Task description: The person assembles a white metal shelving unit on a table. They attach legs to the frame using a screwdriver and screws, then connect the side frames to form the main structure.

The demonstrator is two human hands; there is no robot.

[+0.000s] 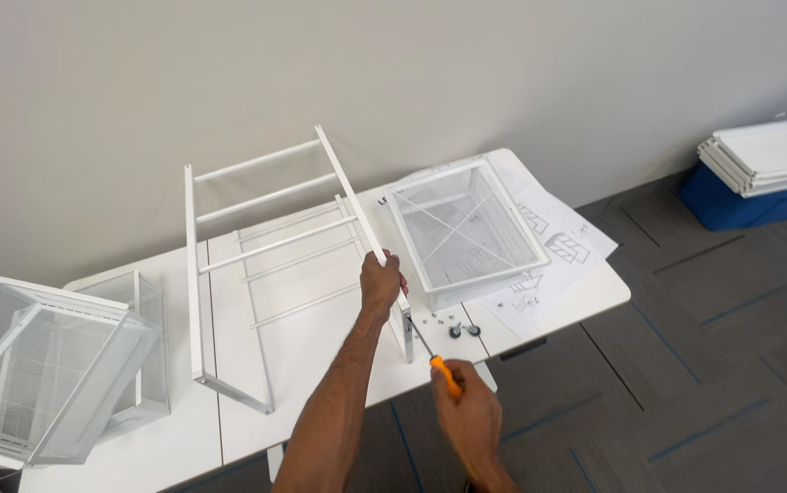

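Observation:
A white metal rack frame (265, 246) with several crossbars stands tilted on the white table (320, 347). My left hand (381, 281) grips its right upright post near the lower end. My right hand (466, 415) holds an orange-handled screwdriver (434, 358), whose tip points up at the post's lower end. Small screws and two dark caster wheels (463, 330) lie on the table just right of the post.
A white mesh basket (464, 233) sits at the table's right on instruction sheets (562, 242). More mesh baskets (42, 370) stack at the left edge. On the dark carpet, white panels (768, 155) rest on a blue bin (731, 203). A wall runs behind.

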